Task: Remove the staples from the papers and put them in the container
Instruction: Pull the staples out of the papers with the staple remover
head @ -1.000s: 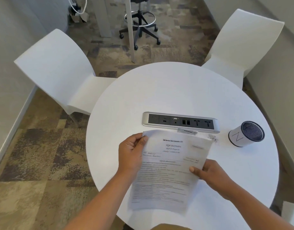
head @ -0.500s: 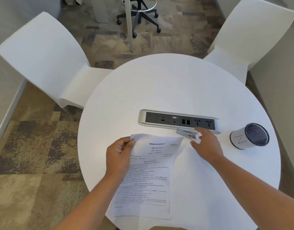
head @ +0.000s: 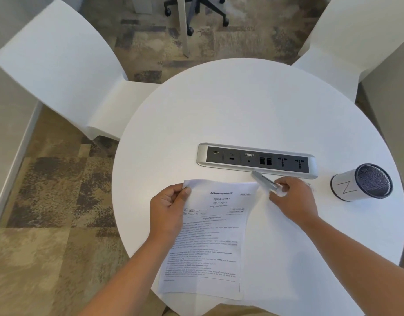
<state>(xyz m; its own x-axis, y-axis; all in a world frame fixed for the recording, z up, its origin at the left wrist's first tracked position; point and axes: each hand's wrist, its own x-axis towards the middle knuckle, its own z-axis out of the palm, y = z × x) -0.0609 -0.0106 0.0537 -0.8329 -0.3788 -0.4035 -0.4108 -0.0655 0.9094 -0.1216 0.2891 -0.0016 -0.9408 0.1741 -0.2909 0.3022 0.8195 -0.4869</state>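
My left hand (head: 167,207) pinches the papers (head: 210,236) at their far-left corner; my right hand (head: 292,197) is curled round the staple remover (head: 263,180), its long axis pointing far-left towards that corner, container (head: 360,182) to the right

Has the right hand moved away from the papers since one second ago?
Yes. The right hand left the papers and went up-right toward the socket strip, where it now grips the staple remover.

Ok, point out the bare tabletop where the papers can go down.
Bare: the far half of the table beyond the socket strip, and the near right below the right hand. Crowded: between strip, papers and container.
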